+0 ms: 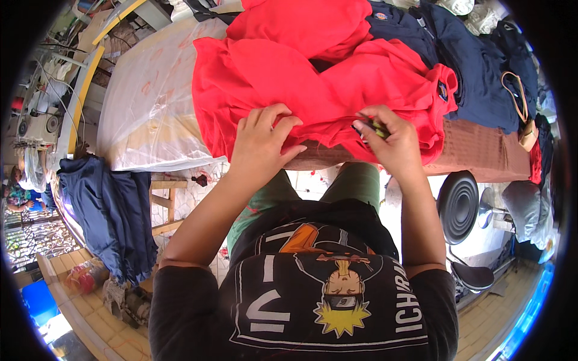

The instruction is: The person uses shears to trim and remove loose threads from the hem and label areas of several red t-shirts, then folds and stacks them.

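Observation:
A red garment (271, 78) lies bunched across the table in front of me, with a small patch near its right end. My left hand (263, 135) rests on its near edge, fingers bent and thumb held apart, gripping nothing that I can see. At the right, my right hand (391, 137) is closed around small yellow-and-black thread snips (379, 127), partly hidden by the fingers. The snips are just above the red cloth's near edge. Several dark navy garments (475, 66) are heaped beyond the red one on the right.
Clear plastic sheeting (150, 90) covers the table's left part; brown cloth (481, 150) covers its right. A navy garment (108, 210) hangs at the left above a wooden bench. A round black stool seat (457, 207) is at the lower right. Another person (33, 201) appears far left.

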Demonstrator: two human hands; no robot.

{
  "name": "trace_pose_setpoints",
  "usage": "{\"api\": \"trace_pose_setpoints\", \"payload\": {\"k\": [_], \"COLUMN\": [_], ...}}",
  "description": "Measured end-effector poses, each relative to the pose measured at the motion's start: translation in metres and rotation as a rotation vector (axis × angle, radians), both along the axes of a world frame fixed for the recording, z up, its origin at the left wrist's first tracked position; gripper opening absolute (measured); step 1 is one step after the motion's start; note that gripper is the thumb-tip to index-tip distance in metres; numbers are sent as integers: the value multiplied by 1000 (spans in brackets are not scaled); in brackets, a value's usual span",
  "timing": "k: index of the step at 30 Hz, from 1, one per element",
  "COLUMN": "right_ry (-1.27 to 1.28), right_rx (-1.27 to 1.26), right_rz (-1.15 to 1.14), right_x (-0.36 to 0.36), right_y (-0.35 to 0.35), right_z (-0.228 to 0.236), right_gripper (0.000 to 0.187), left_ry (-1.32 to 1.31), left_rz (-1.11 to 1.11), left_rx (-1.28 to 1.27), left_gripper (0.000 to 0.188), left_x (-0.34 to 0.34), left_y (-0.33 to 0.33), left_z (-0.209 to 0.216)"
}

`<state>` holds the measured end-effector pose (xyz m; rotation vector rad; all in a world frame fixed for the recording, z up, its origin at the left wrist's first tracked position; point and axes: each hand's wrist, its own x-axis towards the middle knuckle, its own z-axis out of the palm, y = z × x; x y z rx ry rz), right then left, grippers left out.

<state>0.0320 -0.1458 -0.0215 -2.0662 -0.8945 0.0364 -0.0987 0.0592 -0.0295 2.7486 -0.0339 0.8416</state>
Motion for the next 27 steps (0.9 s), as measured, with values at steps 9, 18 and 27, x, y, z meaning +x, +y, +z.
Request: {"api": "trace_pose_setpoints", "payload": {"k": [9, 18, 27], "right_ry": [142, 24, -194], "right_rx": [20, -113, -71], "right_rz": [14, 25, 312], "right_x": [6, -38, -39], "right_y": [18, 21, 27], "right_z": [-62, 0, -5], "right_gripper": [21, 28, 22], "left_ry": [-41, -81, -26], "left_rz": [-104, -80, -44], "left_rx": [-160, -205, -212], "left_gripper": [10, 11, 17], "left_x": [-13, -34, -39], "left_y": [16, 4, -2], "left_z": [-42, -27, -23]}}
